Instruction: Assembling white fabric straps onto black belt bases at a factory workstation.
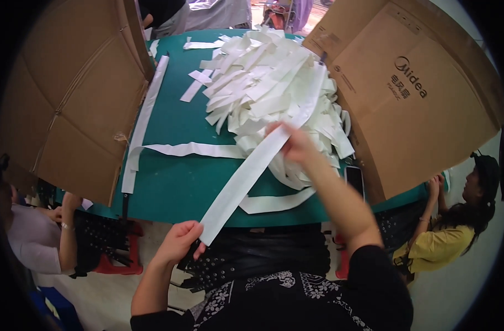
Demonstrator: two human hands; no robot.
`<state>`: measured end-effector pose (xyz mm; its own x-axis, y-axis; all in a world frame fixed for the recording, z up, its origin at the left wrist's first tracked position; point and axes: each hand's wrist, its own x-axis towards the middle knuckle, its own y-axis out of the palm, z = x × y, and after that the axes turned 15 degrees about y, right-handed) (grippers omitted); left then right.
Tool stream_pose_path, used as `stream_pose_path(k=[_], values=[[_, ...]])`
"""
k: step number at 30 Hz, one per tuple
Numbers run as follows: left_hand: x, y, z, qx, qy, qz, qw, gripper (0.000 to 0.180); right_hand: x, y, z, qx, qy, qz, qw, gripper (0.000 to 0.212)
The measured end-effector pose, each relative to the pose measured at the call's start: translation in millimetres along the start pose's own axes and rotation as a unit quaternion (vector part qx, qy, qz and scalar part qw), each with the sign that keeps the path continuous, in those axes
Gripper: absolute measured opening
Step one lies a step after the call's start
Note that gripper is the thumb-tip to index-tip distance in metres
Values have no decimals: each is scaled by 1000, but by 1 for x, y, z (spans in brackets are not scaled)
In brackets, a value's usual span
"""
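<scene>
My left hand point(181, 240) is closed on the near end of a long white strip point(244, 185), just off the table's front edge. The strip runs up to the right, and a dark tip shows at its far end over the pile. Partway along it, my right hand point(297, 144) grips it, with some fingers hidden. Behind lies a big heap of loose white strips point(263, 88) on the green table point(175, 121). At the left lies a white-wrapped strap point(148, 113) with dark ends, a loose white strip point(191, 149) trailing from it toward the heap.
Cardboard panels stand at left point(92, 105) and right point(412, 105). A phone point(354, 181) lies by the right panel. Black straps with metal eyelets point(219, 270) rest on my lap. A person in yellow point(442, 245) sits at right, another person point(37, 237) at left.
</scene>
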<state>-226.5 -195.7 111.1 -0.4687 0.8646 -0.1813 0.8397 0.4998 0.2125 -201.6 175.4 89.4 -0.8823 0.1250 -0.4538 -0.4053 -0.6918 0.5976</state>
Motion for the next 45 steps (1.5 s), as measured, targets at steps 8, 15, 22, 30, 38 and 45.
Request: stream_pose_path(k=[8,15,22,30,38,45], values=[[9,-55,-25,166,100,-142,971,24,151,-37,232,-117,-216,-408,879,25],[57,-135,-25,316,127,-339,877,29,280,171,262,-243,-246,-145,927,66],[56,-263,-17,470,123,-371,792,31,217,189,64,-783,-181,0,595,30],[116,-183,-20,790,232,-190,536,38,-7,123,-60,-749,-72,185,632,24],[85,-19,-31,697,201,0,688,12,-38,103,-123,-84,221,67,969,39],[-40,-9,-58,220,191,195,937,9,9,103,-50,108,227,-25,968,24]])
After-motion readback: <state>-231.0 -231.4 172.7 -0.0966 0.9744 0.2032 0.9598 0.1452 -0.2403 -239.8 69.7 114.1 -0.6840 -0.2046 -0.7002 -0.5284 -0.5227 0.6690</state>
